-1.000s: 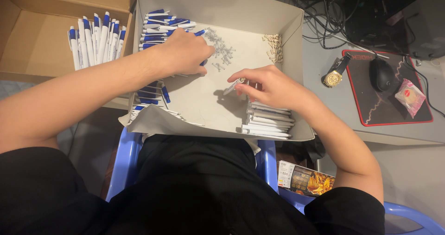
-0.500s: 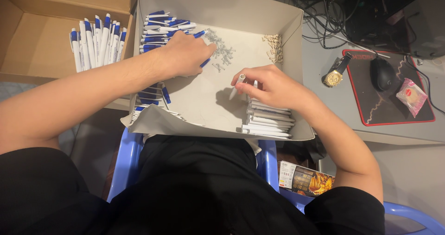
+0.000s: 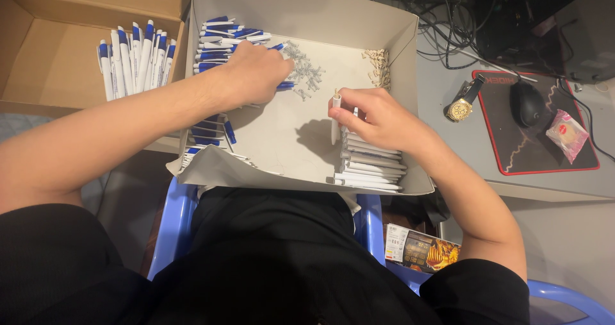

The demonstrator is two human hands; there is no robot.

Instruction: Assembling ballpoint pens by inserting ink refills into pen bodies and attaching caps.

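Head camera recorded both hands inside a grey cardboard tray point(image 3: 301, 17) on the person's lap. Left hand point(image 3: 253, 75) rested knuckles up, fingers curled down into a small heap of grey pen refills point(image 3: 306, 68), beside a stack of blue-and-white pen parts point(image 3: 224, 40); whether it gripped anything could not be told. Right hand point(image 3: 378, 116) was clamped on a white pen barrel point(image 3: 336, 116), held roughly upright, just above a stack of white barrels point(image 3: 371, 165). Finished pens point(image 3: 134, 56) lay in the brown box point(image 3: 45, 62) at left.
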